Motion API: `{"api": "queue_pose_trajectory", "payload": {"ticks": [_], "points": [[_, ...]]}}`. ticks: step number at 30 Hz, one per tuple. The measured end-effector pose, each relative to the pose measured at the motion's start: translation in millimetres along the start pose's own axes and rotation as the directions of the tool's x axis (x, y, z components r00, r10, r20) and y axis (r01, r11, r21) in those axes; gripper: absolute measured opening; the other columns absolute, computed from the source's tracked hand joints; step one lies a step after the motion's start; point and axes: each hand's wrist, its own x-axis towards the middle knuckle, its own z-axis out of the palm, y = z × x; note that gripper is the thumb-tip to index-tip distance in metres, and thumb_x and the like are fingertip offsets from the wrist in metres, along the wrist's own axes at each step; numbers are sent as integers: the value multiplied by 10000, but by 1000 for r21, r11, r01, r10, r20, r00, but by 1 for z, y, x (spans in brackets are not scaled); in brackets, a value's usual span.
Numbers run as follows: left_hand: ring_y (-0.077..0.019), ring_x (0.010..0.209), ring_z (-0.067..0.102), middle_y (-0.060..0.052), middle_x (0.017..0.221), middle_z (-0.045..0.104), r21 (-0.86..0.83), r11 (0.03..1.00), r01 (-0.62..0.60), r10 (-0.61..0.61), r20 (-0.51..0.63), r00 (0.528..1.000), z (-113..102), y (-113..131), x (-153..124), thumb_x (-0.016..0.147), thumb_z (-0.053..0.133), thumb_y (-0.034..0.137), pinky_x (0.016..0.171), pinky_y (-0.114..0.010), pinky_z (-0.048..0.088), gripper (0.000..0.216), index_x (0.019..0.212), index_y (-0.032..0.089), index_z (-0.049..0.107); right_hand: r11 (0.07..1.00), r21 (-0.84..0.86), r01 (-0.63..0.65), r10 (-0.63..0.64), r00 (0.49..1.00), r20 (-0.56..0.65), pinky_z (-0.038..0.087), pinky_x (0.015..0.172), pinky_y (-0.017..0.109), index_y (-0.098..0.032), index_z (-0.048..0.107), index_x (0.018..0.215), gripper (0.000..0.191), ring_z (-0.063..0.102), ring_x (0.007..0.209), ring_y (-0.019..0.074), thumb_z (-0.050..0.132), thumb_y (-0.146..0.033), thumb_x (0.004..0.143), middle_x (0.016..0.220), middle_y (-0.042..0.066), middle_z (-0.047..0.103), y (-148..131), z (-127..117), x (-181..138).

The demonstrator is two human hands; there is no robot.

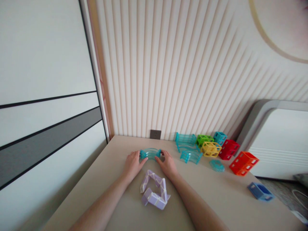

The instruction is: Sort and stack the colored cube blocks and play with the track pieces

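Note:
A curved, see-through teal toy track piece (150,154) is held level between both hands, low over the table or resting on it; I cannot tell which. My left hand (134,163) closes on its left end, thumb toward me and fingers behind. On the opposite end, my right hand (167,162) grips it the same way. Between my forearms lies a purple and white snake puzzle (156,192), bent into a rough loop on the table, touched by neither hand.
Right of my hands stand more teal track pieces (191,156), green blocks (204,140), a yellow block (210,149), red blocks (229,149), an orange-red block (243,163) and a blue block (260,191) near the table's right edge. A ribbed wall (144,80) with a socket (155,134) bounds the back.

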Motion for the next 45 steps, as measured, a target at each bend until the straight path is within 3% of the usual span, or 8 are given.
{"api": "queue_pose_trajectory", "payload": {"ticks": [15, 26, 45], "points": [[-266, 959, 660, -113, 966, 715, 12, 1000, 12, -12, 23, 1000, -6, 4, -1, 964, 482, 493, 864, -363, 476, 353, 970, 168, 619, 972, -234, 3, 20, 995, 95, 444, 1012, 352, -148, 674, 1168, 411, 620, 1142, 295, 675, -414, 854, 1208, 150, 667, -3, 0, 0], [-277, 1009, 647, -112, 983, 715, 42, 998, 37, -41, 108, 993, -9, 6, 0, 917, 574, 466, 895, -374, 460, 315, 963, 160, 630, 970, -242, -5, 32, 994, 106, 439, 1028, 355, -145, 663, 1186, 401, 615, 1156, 289, 650, -397, 875, 1227, 149, 660, -4, -2, -1], [-290, 1072, 614, -129, 1056, 706, 54, 997, 53, -61, 147, 987, -11, 6, 0, 899, 595, 463, 919, -387, 442, 323, 1011, 165, 651, 977, -213, -26, 44, 996, 83, 447, 1023, 349, -157, 662, 1173, 384, 632, 1141, 280, 647, -397, 874, 1213, 140, 669, -7, -2, -2]]}}
